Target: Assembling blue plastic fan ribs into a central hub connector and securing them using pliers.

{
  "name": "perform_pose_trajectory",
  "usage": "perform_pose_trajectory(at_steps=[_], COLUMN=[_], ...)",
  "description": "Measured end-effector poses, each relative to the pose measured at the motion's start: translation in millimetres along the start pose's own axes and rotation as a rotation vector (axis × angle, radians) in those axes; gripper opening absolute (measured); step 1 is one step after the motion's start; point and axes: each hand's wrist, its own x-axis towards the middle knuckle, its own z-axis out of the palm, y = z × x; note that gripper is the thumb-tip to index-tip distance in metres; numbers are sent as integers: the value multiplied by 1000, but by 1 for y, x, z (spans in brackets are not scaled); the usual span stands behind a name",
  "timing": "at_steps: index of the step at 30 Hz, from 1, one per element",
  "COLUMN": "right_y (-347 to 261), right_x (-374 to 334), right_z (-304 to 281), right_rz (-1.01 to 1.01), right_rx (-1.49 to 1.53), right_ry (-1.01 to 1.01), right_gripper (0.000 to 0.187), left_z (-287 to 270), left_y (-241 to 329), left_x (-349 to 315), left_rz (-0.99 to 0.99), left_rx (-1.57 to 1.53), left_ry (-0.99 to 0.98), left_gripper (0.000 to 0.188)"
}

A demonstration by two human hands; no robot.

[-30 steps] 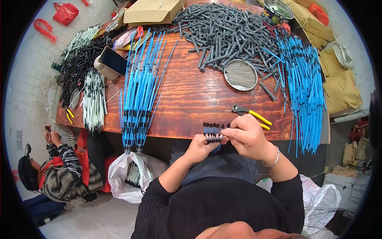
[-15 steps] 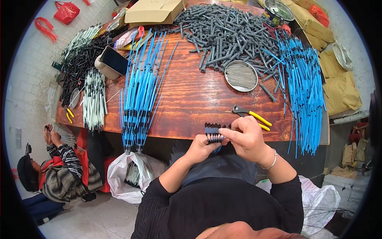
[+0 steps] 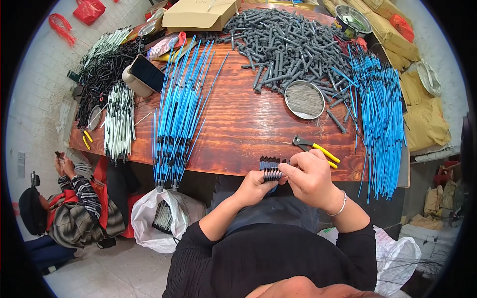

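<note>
Left to right, we see slim pale sticks (image 3: 119, 119) with dark bands, then smooth blue sticks (image 3: 183, 111) fanned across the glossy, streaky wooden table (image 3: 236, 119). Beyond are heaped grey ribbed tubes (image 3: 283, 47), a round metal dish (image 3: 304, 118) of hair-thin pins, pliers (image 3: 326, 149) with yellow handles and more blue sticks. Our left hand (image 3: 251, 187) grips a dark bundle (image 3: 271, 171), its black tips lined up like teeth. The bundle sits between our hands, at the right hand's (image 3: 310, 176) fingertips, drawn narrow; whether they pinch it we cannot tell.
</note>
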Motion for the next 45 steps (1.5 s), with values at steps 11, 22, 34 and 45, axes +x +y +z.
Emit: perform_pose_trajectory(at_steps=[11,22,34,45], right_y=[4,-1,-8,-10], right_x=[6,7,2,10], right_z=[-4,-2,-3,3], right_rz=[-47,-43,31,17], right_rx=[44,59,39,12], right_ry=[-55,-90,-86,-77], right_gripper=[28,33,35,31], left_z=[1,1,-2,0], left_y=[1,-3,-4,-12], left_x=[1,1,3,2], left_rz=[11,-11,19,0], left_rx=[-2,17,34,4], left_ry=[-12,-33,-48,-18], left_gripper=[19,20,22,18])
